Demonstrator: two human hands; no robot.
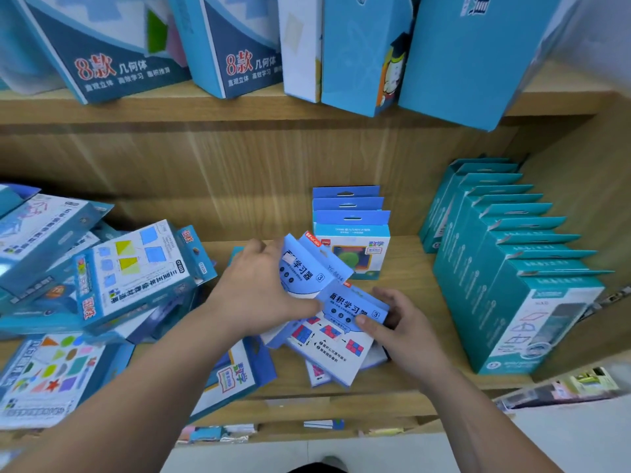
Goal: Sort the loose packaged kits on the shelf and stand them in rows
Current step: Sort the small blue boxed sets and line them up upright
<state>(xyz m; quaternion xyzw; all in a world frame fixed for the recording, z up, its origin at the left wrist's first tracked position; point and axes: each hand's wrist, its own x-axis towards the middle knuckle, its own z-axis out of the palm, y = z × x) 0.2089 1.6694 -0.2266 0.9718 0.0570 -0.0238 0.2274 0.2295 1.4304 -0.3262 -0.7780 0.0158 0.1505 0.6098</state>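
My left hand (259, 288) grips a tilted blue kit box (307, 264) lifted off the wooden shelf (406, 336) at its middle. My right hand (389, 322) holds the top edge of another blue kit (345, 332) of the same kind, lying flat on more such kits. Just behind them a short row of three blue kits (351, 240) stands upright against the back. A loose heap of blue kits (133, 274) lies at the left.
A long row of teal boxes (505, 268) stands upright at the shelf's right end. Flat kits (47, 377) lie at the front left. Tall blue boxes (368, 49) stand on the shelf above. More packets show on a lower shelf (218, 433).
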